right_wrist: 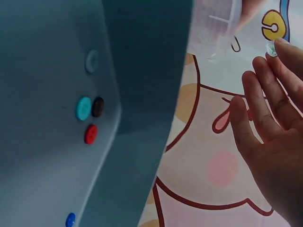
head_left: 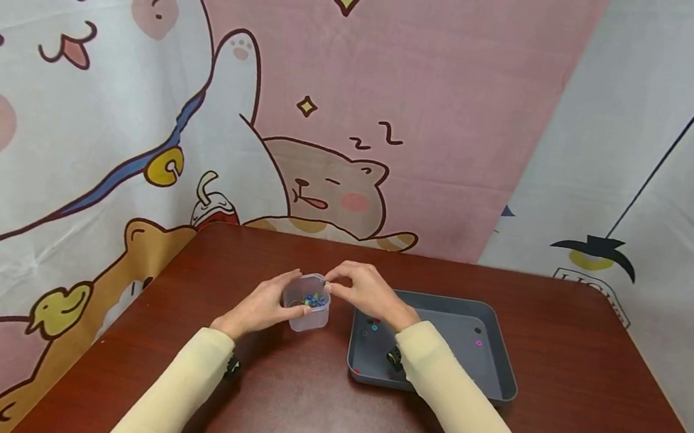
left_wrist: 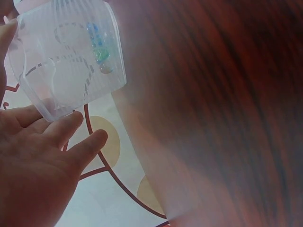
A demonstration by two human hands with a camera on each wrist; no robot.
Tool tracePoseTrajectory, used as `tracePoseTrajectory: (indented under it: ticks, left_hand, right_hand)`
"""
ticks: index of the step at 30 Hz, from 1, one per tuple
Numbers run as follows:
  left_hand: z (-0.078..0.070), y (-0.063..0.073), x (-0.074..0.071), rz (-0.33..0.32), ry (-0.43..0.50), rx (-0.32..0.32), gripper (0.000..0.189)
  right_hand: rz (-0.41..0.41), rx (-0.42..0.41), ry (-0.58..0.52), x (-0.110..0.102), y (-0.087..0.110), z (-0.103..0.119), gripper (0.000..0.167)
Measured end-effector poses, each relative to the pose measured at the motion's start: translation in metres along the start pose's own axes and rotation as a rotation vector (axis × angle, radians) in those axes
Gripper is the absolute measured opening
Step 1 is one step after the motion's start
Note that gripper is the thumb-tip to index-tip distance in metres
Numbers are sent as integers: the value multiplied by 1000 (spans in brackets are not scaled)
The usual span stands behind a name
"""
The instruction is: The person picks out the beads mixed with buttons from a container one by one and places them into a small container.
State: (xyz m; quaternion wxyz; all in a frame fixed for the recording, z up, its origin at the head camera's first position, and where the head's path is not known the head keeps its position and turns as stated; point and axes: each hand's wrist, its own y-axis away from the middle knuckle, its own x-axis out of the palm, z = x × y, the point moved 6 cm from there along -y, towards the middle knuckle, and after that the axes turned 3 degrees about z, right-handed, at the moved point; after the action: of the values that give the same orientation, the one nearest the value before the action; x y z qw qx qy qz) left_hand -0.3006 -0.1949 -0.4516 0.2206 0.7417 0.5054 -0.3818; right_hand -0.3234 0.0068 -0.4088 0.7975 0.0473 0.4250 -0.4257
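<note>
My left hand [head_left: 262, 309] holds a small clear plastic box [head_left: 309, 321] tilted above the table, its thumb across the near side. Blue and green beads [head_left: 314, 301] lie inside; through the box wall in the left wrist view, several glassy beads [left_wrist: 99, 49] show in a line. At the box's right rim, my right hand [head_left: 367, 292] pinches a small clear bead [right_wrist: 271, 48] with a hint of green between thumb and index finger. Its other fingers are spread loosely in the right wrist view.
A grey tray [head_left: 502, 348] sits on the brown table [head_left: 305, 412] under my right forearm. Scattered in it are small buttons, among them a pink one [head_left: 479, 343], a turquoise one [right_wrist: 84, 109] and a red one [right_wrist: 91, 134]. Behind the table hangs a cartoon-printed cloth [head_left: 461, 115].
</note>
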Motion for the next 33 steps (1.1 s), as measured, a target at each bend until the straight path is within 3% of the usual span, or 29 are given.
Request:
tracePoseTrajectory:
  ticks: [11, 17, 27, 33]
  left_hand:
    - [-1, -1, -2, -1, -11, 13, 90]
    - [-2, -1, 2, 0, -3, 13, 89]
    - [-5, -2, 1, 10, -50, 28, 89]
    - [-2, 1, -1, 24, -72, 52, 87]
  right_hand:
    - [43, 0, 43, 14, -4, -5, 17]
    - [68, -4, 103, 12, 5, -4, 20]
    - [-21, 63, 133, -30, 39, -6, 26]
    - [-97, 94, 166, -62, 65, -4, 39]
